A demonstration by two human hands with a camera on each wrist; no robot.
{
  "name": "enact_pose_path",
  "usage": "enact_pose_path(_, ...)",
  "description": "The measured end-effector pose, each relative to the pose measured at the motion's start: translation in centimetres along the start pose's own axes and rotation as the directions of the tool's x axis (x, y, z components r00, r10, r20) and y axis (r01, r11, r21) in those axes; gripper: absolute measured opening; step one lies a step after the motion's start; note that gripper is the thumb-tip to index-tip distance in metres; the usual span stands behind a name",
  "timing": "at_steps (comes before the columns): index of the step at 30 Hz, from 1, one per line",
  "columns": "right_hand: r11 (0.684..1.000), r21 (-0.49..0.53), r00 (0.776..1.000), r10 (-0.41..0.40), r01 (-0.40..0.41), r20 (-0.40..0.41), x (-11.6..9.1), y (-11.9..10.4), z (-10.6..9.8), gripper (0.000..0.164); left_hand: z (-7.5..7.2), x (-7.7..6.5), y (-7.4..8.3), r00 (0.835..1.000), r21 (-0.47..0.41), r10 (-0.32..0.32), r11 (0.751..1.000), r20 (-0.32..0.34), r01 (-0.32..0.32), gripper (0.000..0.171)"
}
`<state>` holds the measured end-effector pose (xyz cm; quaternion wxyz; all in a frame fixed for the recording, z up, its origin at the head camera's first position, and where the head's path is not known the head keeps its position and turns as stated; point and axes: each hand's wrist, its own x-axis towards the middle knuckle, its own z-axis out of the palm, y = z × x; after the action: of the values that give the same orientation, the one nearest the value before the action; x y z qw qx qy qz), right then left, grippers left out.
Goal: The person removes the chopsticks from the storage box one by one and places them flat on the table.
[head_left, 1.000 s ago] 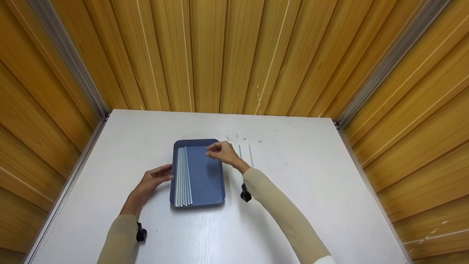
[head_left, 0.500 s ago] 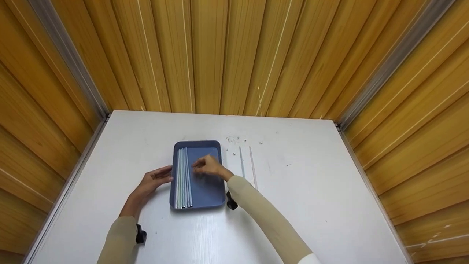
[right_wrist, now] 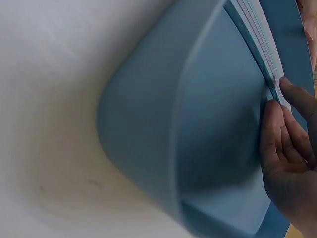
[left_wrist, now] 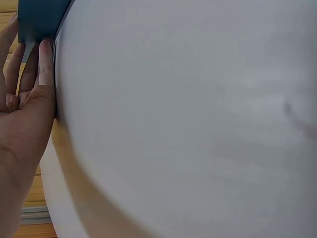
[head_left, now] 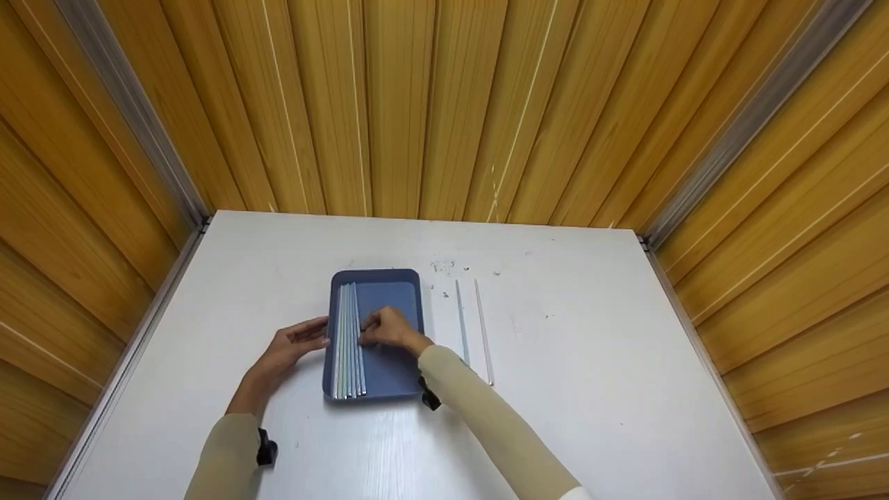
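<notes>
Lying beside the tray (head_left: 389, 294), two thin sticks (head_left: 484, 326), the right sleeve (head_left: 493, 413) near.

The right hand (right_wrist: 291, 158) touches thin sticks (right_wrist: 260, 39) in a blue tray (right_wrist: 218, 99). The left hand (right_wrist: 309, 25) peeks in at the top corner.

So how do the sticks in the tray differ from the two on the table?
The tray sticks lie closely side by side; the two table sticks lie apart. The right hand touches the tray sticks, while no hand touches the table sticks. Both groups are long, thin and straight.
</notes>
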<state>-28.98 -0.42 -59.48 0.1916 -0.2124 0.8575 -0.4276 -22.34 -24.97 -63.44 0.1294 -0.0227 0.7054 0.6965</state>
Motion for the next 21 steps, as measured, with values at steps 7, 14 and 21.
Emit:
enact_pose_path(7, 0.996, -0.087, 0.998, -0.003, -0.003, -0.061, -0.2, -0.6, 0.4, 0.026, 0.1, 0.0, 0.0, 1.0, 0.003, -0.007, 1.0, -0.01, 0.007, 0.068)
enact_pose_path(14, 0.989, -0.121, 0.989, 0.063, -0.079, -0.131, -0.4, -1.5, 0.6, 0.023, 0.0, 0.0, -0.2, 1.0, -0.008, -0.003, 1.0, -0.012, 0.003, 0.069)
enact_pose_path(21, 0.985, -0.148, 0.967, 0.05, -0.089, -0.25, -0.6, -1.6, 1.6, 0.015, 0.1, -0.1, -0.2, 1.0, -0.005, -0.009, 1.0, -0.022, 0.009, 0.067)
